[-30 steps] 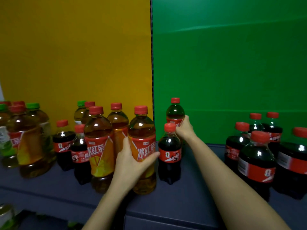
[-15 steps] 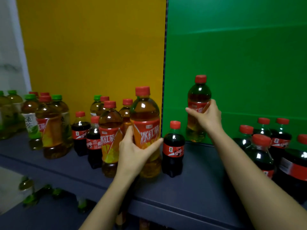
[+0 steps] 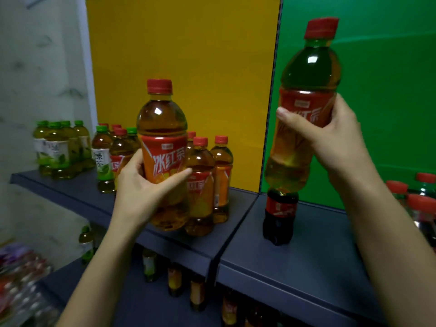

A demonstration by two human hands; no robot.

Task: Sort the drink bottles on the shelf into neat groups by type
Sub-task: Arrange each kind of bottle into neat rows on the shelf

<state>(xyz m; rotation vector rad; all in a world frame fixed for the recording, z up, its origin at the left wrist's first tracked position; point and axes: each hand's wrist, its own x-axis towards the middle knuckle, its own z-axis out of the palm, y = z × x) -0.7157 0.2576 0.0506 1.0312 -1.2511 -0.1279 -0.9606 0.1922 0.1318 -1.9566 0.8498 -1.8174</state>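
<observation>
My left hand (image 3: 144,185) grips a red-capped iced black tea bottle (image 3: 162,128) with an orange label, held just above the dark shelf (image 3: 295,256) in front of the yellow panel. My right hand (image 3: 330,138) grips a second iced tea bottle (image 3: 309,76), raised high and tilted before the green panel. Below that bottle a small cola bottle (image 3: 279,215) stands alone on the shelf. More iced tea bottles (image 3: 207,175) stand behind my left hand. Green tea bottles (image 3: 61,147) with green caps cluster at the far left.
Cola bottles (image 3: 415,204) with red caps crowd the right edge of the shelf. A lower shelf holds more bottles (image 3: 174,279) beneath the front edge. A yellow back panel (image 3: 188,67) meets a green panel (image 3: 389,90) at a vertical seam. A marble wall (image 3: 42,79) is on the left.
Both hands have lifted their iced tea bottles, the right one much higher and tilted. The view has swung left and closer, bringing the green tea bottles and wall into sight.
</observation>
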